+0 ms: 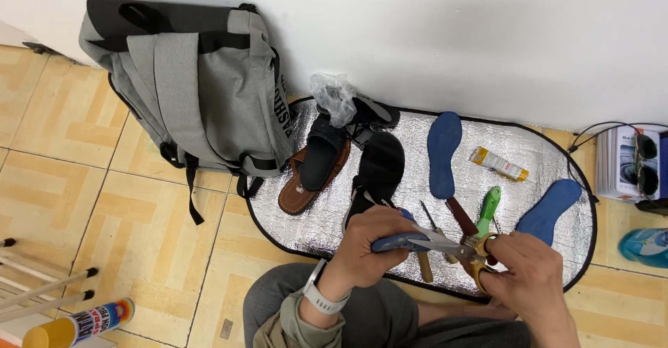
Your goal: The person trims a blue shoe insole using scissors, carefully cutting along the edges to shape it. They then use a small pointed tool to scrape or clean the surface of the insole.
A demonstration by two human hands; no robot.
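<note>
Right hand [532, 278] has its fingers closed through the yellow scissor handles [480, 261]; blades run left into the blue insole [398, 240], which the left hand [369, 247] grips tight over the mat [557, 153].

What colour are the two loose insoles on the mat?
Blue, both insoles; clear in the head view, on the silver mat.

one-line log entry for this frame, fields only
left hand: grips blue insole piece | right hand: in yellow-handled scissors, blades at piece | silver mat: two blue insoles, sandals, tools
</note>
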